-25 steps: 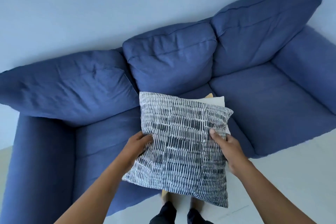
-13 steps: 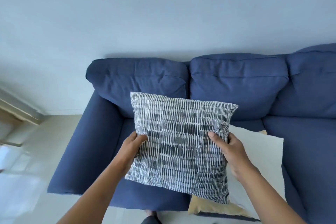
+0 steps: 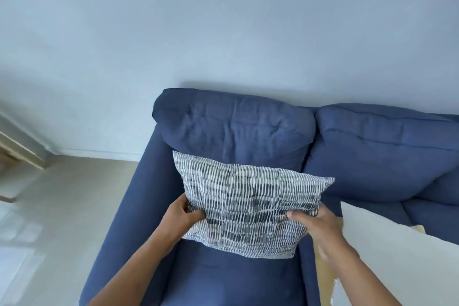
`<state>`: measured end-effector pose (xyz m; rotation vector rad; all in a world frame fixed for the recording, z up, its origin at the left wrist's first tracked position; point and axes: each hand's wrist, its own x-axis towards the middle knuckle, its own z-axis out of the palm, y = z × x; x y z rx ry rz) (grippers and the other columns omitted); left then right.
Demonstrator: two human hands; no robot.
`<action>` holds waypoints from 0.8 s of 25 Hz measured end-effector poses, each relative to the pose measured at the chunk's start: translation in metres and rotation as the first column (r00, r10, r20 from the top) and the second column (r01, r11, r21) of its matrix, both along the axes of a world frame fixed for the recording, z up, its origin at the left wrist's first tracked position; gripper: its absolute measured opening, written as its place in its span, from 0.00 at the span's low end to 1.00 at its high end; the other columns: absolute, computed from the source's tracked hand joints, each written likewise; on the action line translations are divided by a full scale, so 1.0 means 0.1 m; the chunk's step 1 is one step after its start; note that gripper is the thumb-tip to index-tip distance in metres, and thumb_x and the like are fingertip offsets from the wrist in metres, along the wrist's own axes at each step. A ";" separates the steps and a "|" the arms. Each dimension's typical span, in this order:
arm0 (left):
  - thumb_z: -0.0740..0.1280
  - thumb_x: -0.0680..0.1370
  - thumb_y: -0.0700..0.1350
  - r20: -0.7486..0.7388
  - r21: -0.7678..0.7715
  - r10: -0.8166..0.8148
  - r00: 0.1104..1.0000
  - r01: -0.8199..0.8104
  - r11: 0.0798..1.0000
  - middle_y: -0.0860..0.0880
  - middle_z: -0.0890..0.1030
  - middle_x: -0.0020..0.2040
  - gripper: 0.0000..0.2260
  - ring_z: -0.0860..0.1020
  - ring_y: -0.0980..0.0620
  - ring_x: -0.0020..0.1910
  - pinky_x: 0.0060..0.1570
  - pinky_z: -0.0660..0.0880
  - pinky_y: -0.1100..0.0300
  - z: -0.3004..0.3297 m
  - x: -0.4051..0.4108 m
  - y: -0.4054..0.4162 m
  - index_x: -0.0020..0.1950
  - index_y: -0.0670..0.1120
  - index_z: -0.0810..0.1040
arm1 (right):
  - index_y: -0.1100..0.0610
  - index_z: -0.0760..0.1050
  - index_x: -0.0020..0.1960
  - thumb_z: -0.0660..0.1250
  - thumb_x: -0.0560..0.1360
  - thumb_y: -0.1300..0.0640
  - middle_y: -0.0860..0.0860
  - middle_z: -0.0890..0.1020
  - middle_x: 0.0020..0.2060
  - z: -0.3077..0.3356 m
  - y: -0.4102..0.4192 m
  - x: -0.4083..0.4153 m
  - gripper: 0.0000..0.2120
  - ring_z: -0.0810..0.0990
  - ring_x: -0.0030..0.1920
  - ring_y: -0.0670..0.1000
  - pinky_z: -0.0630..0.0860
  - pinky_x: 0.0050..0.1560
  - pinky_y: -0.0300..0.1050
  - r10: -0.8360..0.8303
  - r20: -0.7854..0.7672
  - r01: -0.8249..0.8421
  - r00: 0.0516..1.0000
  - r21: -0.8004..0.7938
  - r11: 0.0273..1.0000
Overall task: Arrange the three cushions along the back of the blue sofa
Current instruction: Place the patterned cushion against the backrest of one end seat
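Observation:
A patterned cushion (image 3: 248,204) with dark blue and white dashes is held over the left seat of the blue sofa (image 3: 233,129), close to the left back pillow. My left hand (image 3: 182,215) grips its left edge and my right hand (image 3: 315,223) grips its right edge. A white cushion (image 3: 392,253) lies flat on the seat to the right, with a yellow cushion (image 3: 323,278) partly hidden beneath it.
The sofa's left armrest (image 3: 124,221) stands beside the held cushion. A pale floor (image 3: 57,206) spreads to the left, with a skirting board and a door frame (image 3: 19,151) at the far left. A plain wall rises behind the sofa.
The patterned cushion has moved left and back toward the left back pillow, still in both hands. The view has shifted left, so the white and yellow cushions now sit at the right edge.

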<state>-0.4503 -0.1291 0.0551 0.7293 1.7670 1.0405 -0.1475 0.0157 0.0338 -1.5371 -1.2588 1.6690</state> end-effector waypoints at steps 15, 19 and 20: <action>0.77 0.69 0.41 -0.046 -0.203 0.185 0.982 -0.190 0.961 0.52 0.87 0.52 0.18 0.86 0.50 0.52 0.55 0.83 0.49 -1.25 -1.26 1.29 0.58 0.50 0.80 | 0.51 0.78 0.47 0.79 0.70 0.65 0.50 0.86 0.46 -1.19 1.13 -1.48 0.14 0.84 0.49 0.54 0.80 0.53 0.52 -0.113 0.197 0.135 0.974 -0.102 0.986; 0.77 0.68 0.42 -0.073 -0.255 0.208 0.975 -0.220 0.942 0.51 0.87 0.53 0.20 0.85 0.48 0.53 0.56 0.82 0.47 -1.65 -1.46 1.64 0.59 0.48 0.79 | 0.53 0.78 0.46 0.78 0.69 0.66 0.49 0.85 0.43 -1.59 1.43 -1.68 0.13 0.82 0.43 0.49 0.78 0.44 0.44 -0.132 0.281 0.164 0.950 -0.095 0.982; 0.77 0.69 0.42 -0.076 -0.275 0.203 0.976 -0.217 0.937 0.51 0.86 0.53 0.20 0.84 0.48 0.53 0.56 0.81 0.48 -1.77 -1.49 1.72 0.59 0.47 0.79 | 0.54 0.79 0.46 0.78 0.69 0.64 0.49 0.84 0.43 -1.71 1.51 -1.73 0.12 0.82 0.42 0.49 0.77 0.42 0.43 -0.137 0.303 0.175 0.943 -0.100 0.980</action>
